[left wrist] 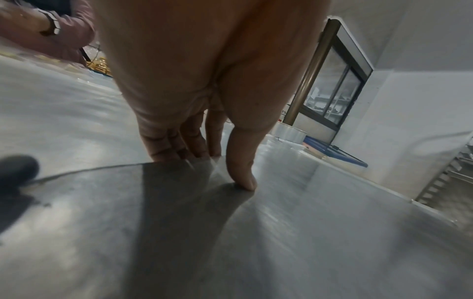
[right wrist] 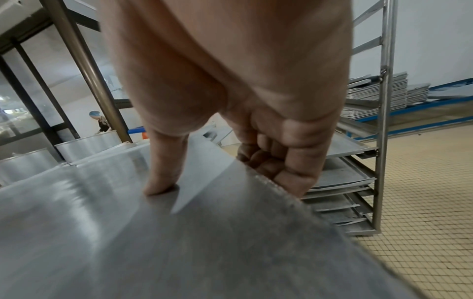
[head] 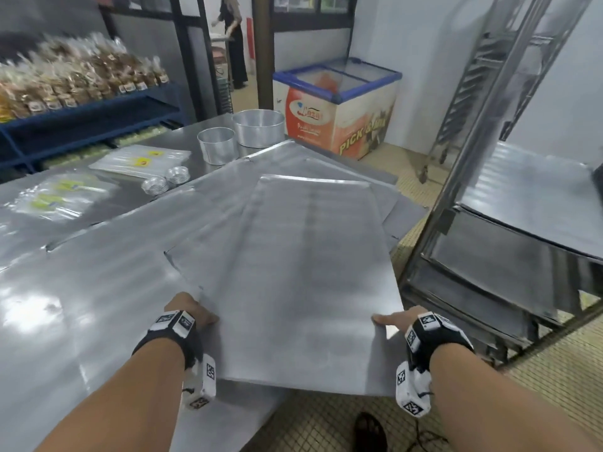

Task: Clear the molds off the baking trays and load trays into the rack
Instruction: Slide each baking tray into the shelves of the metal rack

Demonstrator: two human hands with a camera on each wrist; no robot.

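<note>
Both hands grip the near end of a bare baking tray: the left hand has its thumb on top and fingers tucked under the edge, the right hand likewise, fingers curled beneath. The tray rests atop other trays on the table. The rack stands just to the right, several trays already in it.

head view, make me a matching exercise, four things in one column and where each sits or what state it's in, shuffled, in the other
Things:
1. top baking tray
2. rack
3. small foil molds
4. chest freezer

Places or states:
A. on the floor beyond the table's far end
B. on the table, left of the trays
C. gripped at its near corners by left hand and right hand
D. standing to the right, trays on its lower rails

Pairs: 1-C, 2-D, 3-B, 4-A
</note>
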